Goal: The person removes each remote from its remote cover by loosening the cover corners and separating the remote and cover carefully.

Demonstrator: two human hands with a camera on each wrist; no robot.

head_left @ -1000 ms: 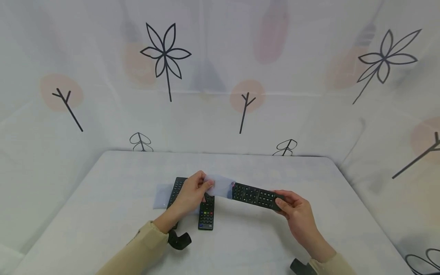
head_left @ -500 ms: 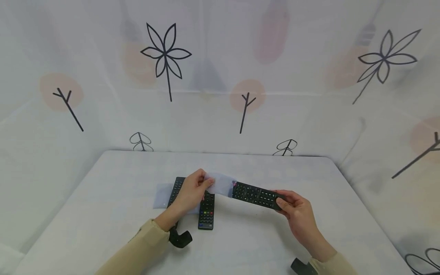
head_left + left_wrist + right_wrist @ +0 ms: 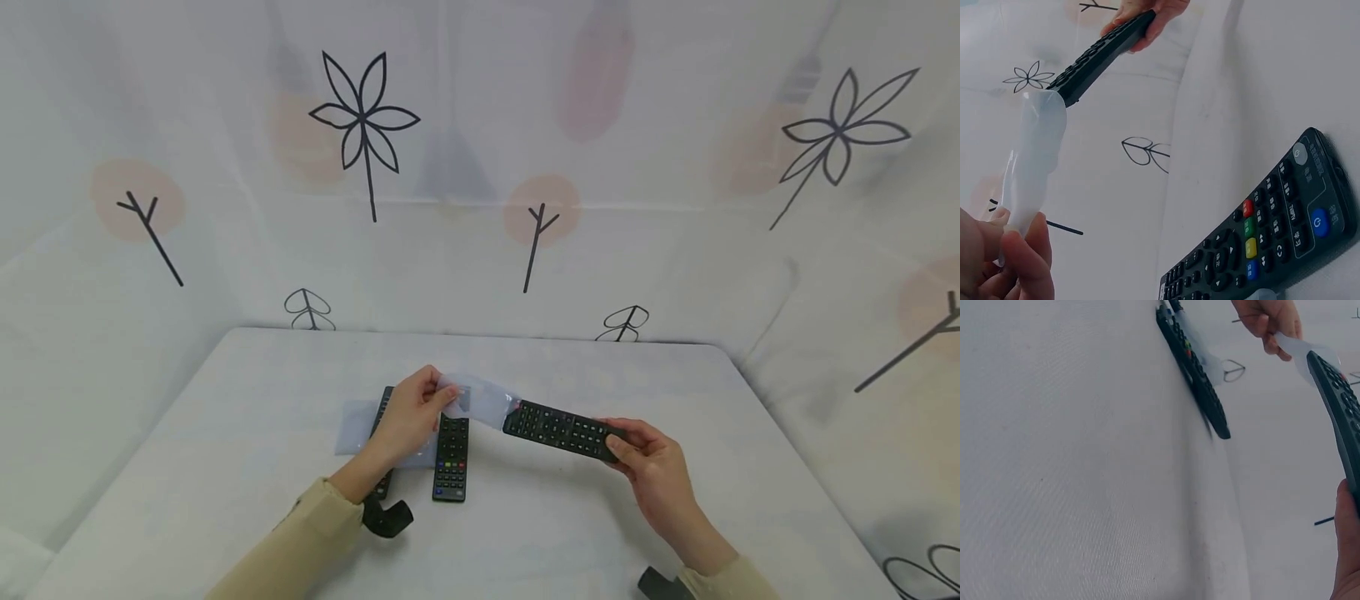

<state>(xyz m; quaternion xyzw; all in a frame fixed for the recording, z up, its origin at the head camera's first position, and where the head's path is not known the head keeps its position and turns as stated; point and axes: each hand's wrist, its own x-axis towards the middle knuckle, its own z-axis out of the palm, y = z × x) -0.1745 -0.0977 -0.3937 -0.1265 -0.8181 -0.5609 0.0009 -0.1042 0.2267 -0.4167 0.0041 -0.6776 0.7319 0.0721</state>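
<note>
My right hand (image 3: 651, 467) grips the near end of a black remote (image 3: 558, 428) and holds it above the table, also seen as the remote (image 3: 1342, 403) in the right wrist view. My left hand (image 3: 408, 412) pinches the end of a clear plastic sleeve (image 3: 480, 397) whose other end still covers the remote's tip. The sleeve (image 3: 1034, 161) hangs stretched between my fingers (image 3: 1025, 262) and the remote (image 3: 1100, 56). A second black remote (image 3: 452, 457) with coloured buttons lies on the table below the sleeve.
A third remote (image 3: 381, 433) lies on another clear sleeve (image 3: 354, 427) under my left hand. The white table (image 3: 225, 467) is backed by a patterned white curtain (image 3: 480, 167). Black wrist straps (image 3: 386, 517) sit near both sleeves.
My left hand has drawn the sleeve up and left, so more of the held remote shows. The right hand has barely moved.
</note>
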